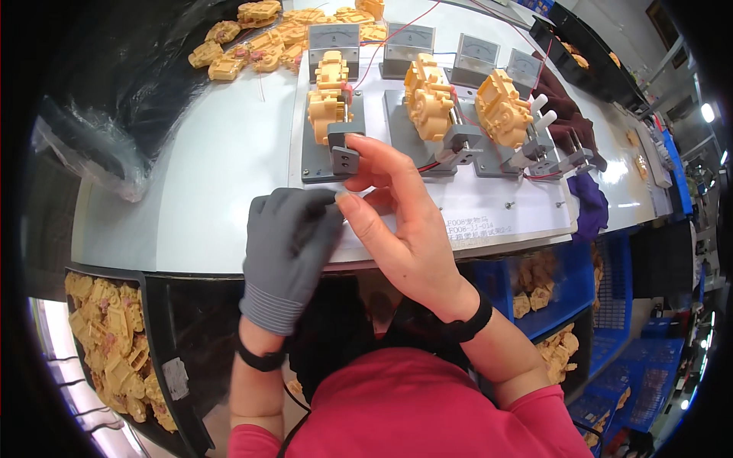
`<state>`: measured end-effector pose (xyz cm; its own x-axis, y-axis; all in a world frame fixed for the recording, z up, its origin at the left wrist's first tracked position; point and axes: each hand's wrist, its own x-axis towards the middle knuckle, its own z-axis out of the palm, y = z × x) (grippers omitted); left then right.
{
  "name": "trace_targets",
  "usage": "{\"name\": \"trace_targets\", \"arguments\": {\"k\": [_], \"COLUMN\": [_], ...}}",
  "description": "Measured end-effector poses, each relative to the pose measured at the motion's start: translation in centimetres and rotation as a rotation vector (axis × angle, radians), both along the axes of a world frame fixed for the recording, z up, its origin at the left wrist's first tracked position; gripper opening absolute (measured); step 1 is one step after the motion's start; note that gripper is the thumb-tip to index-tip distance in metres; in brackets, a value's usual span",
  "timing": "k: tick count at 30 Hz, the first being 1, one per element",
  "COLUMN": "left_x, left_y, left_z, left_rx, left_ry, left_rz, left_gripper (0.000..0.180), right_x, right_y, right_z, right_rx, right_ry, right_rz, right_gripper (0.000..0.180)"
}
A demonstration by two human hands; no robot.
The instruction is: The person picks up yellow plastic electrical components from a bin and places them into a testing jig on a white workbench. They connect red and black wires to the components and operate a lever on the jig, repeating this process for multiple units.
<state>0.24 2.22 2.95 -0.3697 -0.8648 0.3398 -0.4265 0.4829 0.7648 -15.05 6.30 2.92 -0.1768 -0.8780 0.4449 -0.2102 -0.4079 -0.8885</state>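
My left hand (pixel 286 237), in a grey knitted glove, is closed just in front of the leftmost test fixture; whatever its curled fingers may hold is hidden. My bare right hand (pixel 408 229) has thumb and forefinger apart. Its forefinger touches the dark grey end block (pixel 345 155) of that fixture, while its thumb tip lies against the gloved fingers. On the fixture's grey base (pixel 317 164) sits a yellow plastic gearbox (pixel 327 111). Two similar fixtures stand to the right, bearing a second gearbox (pixel 429 99) and a third gearbox (pixel 502 108).
Several analog panel meters (pixel 334 40) stand behind the fixtures. Yellow gearboxes (pixel 263 49) are heaped at the back left beside black plastic sheeting (pixel 145 84). Bins of gearboxes (pixel 114 351) and blue crates (pixel 569 294) flank me below the table edge. A purple cloth (pixel 588 206) lies right.
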Motion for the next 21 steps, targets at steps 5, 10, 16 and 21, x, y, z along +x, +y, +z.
{"name": "trace_targets", "arguments": {"k": [5,10,16,21], "left_x": [0.8,-4.9,-4.2,-4.1], "left_y": [-4.8,-9.8,-14.3,-9.9], "left_z": [5.3,8.8,8.7,16.8], "left_rx": [0.059,0.251,-0.019,0.025], "left_ry": [0.048,-0.257,-0.356,-0.041], "left_rz": [-0.130,-0.186,-0.105,-0.318], "left_gripper": [0.048,0.099,0.072,0.056], "right_x": [-0.1,-0.3,0.3,-1.7], "right_y": [-0.1,0.0,-0.2,0.4], "right_z": [0.0,0.3,0.3,-0.7], "right_rx": [-0.033,-0.129,-0.203,-0.185], "right_ry": [0.031,0.024,-0.065,-0.113], "right_rz": [0.001,0.027,0.055,-0.026], "right_gripper": [0.040,0.030,0.029,0.051]}}
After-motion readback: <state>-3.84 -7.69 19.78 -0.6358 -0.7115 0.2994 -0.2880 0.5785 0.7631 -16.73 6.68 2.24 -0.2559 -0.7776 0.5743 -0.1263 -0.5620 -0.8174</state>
